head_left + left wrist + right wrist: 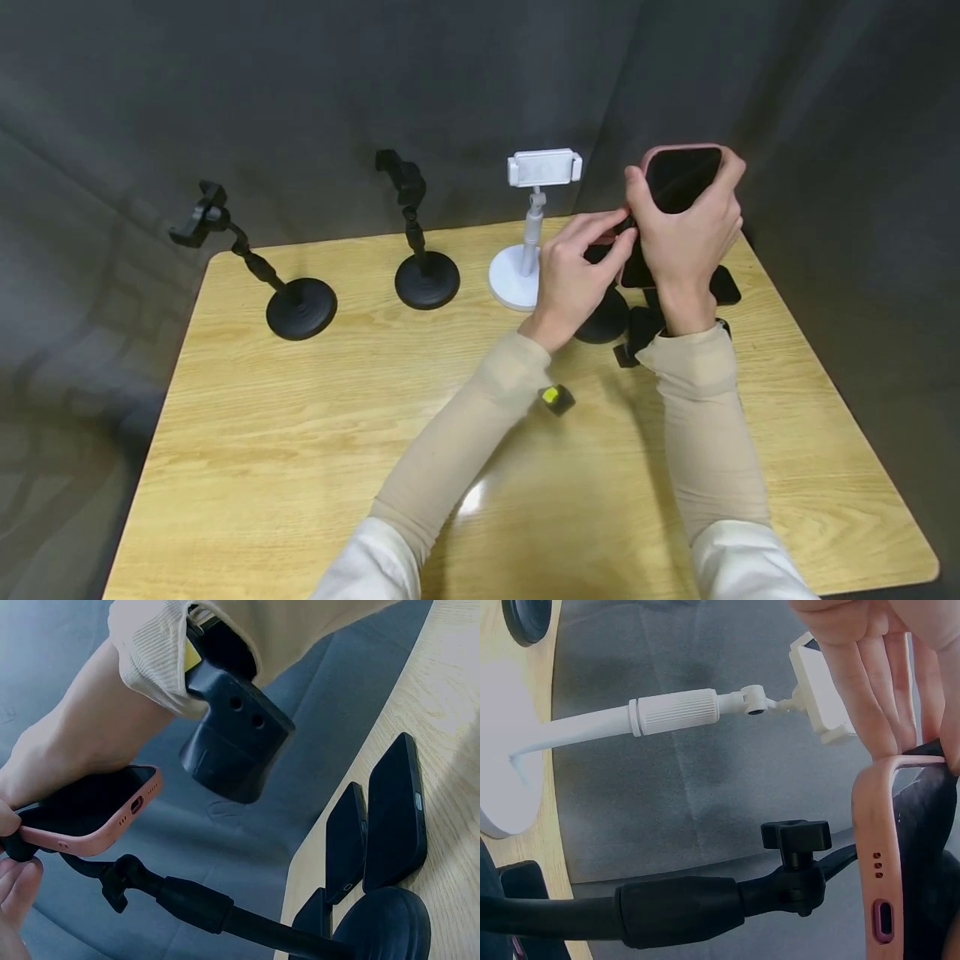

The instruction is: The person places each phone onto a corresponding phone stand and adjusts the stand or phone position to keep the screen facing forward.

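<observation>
A phone in a pink case (682, 179) is held up at the right of the head view, gripped along its edges by my right hand (686, 242). It sits at the head of a black phone stand (195, 904). With thumb and fingertips, my left hand (572, 271) pinches the stand's black clamp (16, 847) at the phone's left end. In the right wrist view the left fingers meet at the corner of the pink case (877, 847). How far the clamp encloses the phone is hidden by the hands. The stand's round base (603, 318) rests on the table.
To the left stand a white phone stand (531, 225) and two black ones, a middle one (426, 279) and a far-left one (300, 308). Several dark phones (394, 817) lie by the held stand's base. A small dark piece with a yellow mark (557, 398) shows by the left sleeve.
</observation>
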The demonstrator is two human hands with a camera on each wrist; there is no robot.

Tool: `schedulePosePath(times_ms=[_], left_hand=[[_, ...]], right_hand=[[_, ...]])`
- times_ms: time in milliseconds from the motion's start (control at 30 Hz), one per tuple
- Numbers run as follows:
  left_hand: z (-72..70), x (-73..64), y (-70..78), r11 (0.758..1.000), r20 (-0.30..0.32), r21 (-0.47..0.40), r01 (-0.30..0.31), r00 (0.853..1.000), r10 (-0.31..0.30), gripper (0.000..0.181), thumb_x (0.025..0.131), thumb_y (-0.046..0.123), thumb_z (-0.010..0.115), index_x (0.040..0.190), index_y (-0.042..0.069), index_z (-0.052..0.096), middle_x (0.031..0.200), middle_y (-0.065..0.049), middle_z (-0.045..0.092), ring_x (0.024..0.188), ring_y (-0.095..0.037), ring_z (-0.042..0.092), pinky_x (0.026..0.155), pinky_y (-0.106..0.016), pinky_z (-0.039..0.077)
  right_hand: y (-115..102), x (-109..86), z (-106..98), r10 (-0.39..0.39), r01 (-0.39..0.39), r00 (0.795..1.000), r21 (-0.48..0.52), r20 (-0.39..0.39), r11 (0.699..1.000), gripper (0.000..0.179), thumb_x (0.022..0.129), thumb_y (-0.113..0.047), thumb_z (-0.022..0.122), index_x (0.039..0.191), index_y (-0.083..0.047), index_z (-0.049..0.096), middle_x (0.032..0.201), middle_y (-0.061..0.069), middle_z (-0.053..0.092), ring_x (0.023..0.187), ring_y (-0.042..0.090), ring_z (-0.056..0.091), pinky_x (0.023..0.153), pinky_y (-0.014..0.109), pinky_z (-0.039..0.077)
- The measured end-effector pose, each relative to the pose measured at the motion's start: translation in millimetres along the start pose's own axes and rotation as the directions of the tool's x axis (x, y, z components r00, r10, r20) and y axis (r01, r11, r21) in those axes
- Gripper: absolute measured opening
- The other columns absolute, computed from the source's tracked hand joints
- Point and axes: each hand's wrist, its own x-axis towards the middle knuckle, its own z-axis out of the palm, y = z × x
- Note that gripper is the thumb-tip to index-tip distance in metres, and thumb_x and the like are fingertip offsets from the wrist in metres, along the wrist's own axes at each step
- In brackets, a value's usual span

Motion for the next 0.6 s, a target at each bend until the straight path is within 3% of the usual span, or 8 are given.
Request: schedulePosePath(times_ms=[433, 600], left_hand=[[-0.5, -9.5, -6.4, 0.999, -0.033, -0.012, -0.036, 0.999, 0.035, 0.029, 0.095, 0.008, 0.075, 0.120, -0.006, 0.073, 0.110, -0.018, 0.074, 0.095, -0.022, 0.074, 0.092, -0.015, 0.055], [1.7, -18.3, -6.9, 0.999, 0.031, -0.006, -0.034, 0.999, 0.035, 0.038, 0.097, 0.009, 0.072, 0.131, -0.005, 0.067, 0.117, -0.018, 0.070, 0.103, -0.022, 0.071, 0.098, -0.014, 0.051]], right_hand=[[-1.2, -5.5, 1.8, -0.025, 0.025, 1.000, -0.011, 0.009, 1.000, 0.074, 0.078, -0.064, 0.072, 0.134, -0.017, 0.055, 0.112, 0.009, 0.074, 0.092, 0.032, 0.070, 0.069, 0.030, 0.042], [1.7, -5.0, -1.3, -0.018, 0.018, 1.000, -0.005, 0.005, 1.000, 0.076, 0.077, -0.063, 0.073, 0.136, -0.020, 0.053, 0.114, 0.008, 0.074, 0.093, 0.032, 0.070, 0.070, 0.029, 0.041]])
